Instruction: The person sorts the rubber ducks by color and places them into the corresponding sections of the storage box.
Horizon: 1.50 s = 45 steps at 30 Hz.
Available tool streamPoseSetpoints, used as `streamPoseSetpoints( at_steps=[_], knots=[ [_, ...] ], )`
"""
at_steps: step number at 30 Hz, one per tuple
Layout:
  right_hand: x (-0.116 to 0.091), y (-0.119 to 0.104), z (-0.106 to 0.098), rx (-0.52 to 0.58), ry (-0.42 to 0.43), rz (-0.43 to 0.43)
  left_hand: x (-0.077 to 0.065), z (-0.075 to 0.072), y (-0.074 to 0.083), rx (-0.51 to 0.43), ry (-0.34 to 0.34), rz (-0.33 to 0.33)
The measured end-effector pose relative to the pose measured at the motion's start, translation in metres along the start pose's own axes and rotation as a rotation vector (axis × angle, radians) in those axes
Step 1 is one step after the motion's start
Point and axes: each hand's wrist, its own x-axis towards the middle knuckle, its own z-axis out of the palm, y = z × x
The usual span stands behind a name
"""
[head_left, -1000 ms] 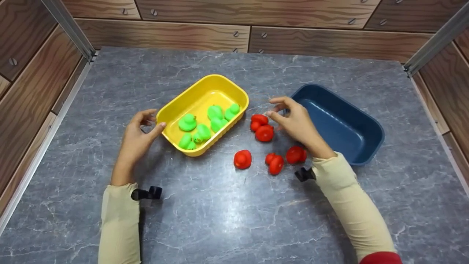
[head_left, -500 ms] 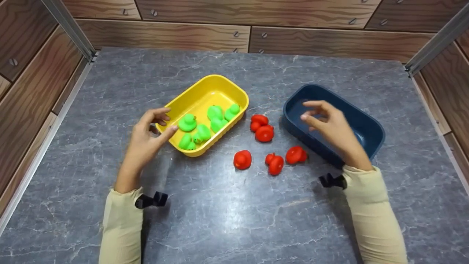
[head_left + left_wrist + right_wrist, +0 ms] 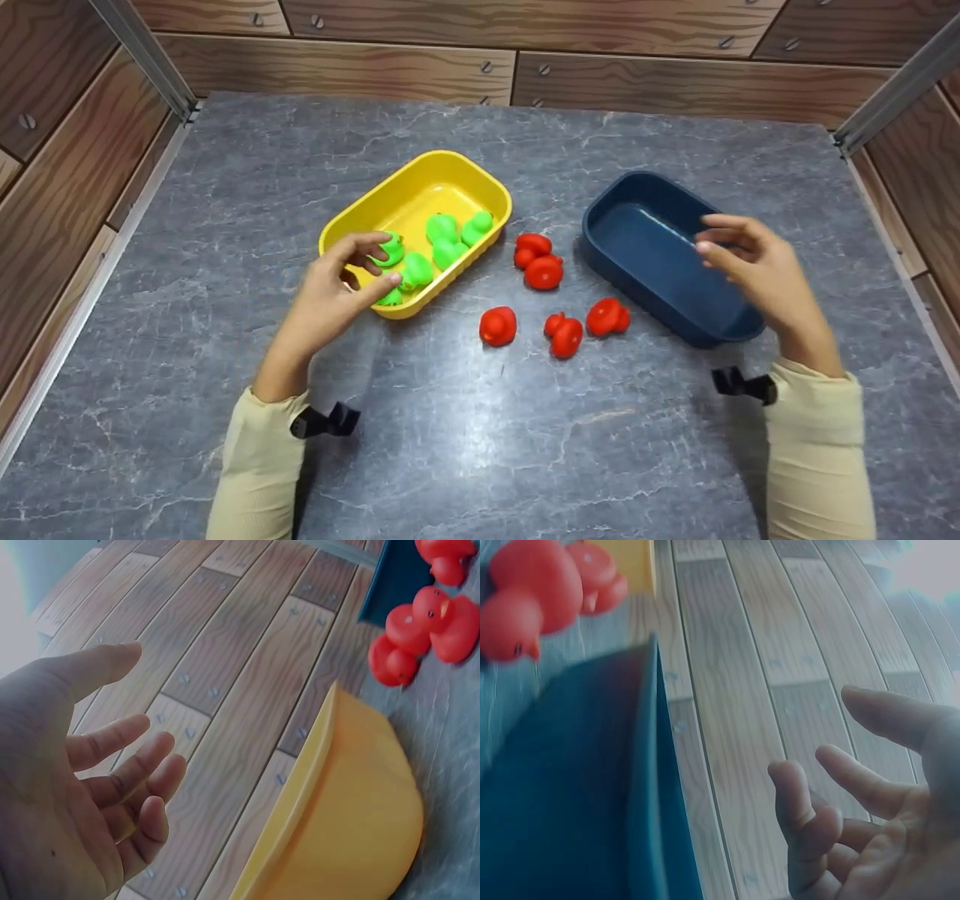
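Observation:
In the head view my left hand (image 3: 330, 296) hovers over the near-left end of the yellow tub (image 3: 360, 214). Its fingers are loosely bent with nothing between them, as the left wrist view also shows. Several green rubber ducks (image 3: 448, 253) lie inside that tub, some partly hidden behind the hand. My right hand (image 3: 765, 277) is above the right end of the dark blue tub (image 3: 652, 247), likewise holding nothing. No ducks show inside the blue tub. Several red rubber ducks (image 3: 498, 326) lie on the table between the two tubs.
The grey marbled table (image 3: 465, 435) is bounded by a wood-patterned back wall (image 3: 337, 71) and side walls. Metal posts (image 3: 892, 97) stand at the back corners. A black wrist mount (image 3: 742, 384) sticks out inward from each sleeve.
My right hand has moved right, from above the red ducks to over the blue tub's right end. My left hand has shifted right over the yellow tub. The ducks and tubs stay put.

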Motion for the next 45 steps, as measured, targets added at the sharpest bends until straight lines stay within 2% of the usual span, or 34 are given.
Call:
streamPoseSetpoints(
  at_steps=[8, 15, 24, 33, 39, 45],
  knots=[
    [-0.013, 0.018, -0.027, 0.002, 0.086, 0.050, 0.000, 0.022, 0.009, -0.040, -0.083, 0.010],
    [-0.021, 0.027, -0.037, -0.029, 0.150, 0.088, 0.000, 0.036, 0.014, -0.003, -0.139, 0.042],
    [-0.030, 0.045, -0.049, -0.033, 0.216, 0.095, -0.002, 0.053, 0.020, 0.078, -0.210, -0.039],
    [-0.039, 0.056, -0.063, -0.140, 0.194, 0.154, -0.004, 0.066, 0.020, 0.127, -0.200, 0.001],
    [-0.042, 0.063, -0.067, -0.239, 0.151, 0.175, -0.007, 0.075, 0.021, 0.122, -0.262, 0.015],
    [-0.039, 0.071, -0.067, -0.298, 0.125, 0.181, -0.009, 0.085, 0.020, 0.187, -0.306, 0.036]
  ],
)
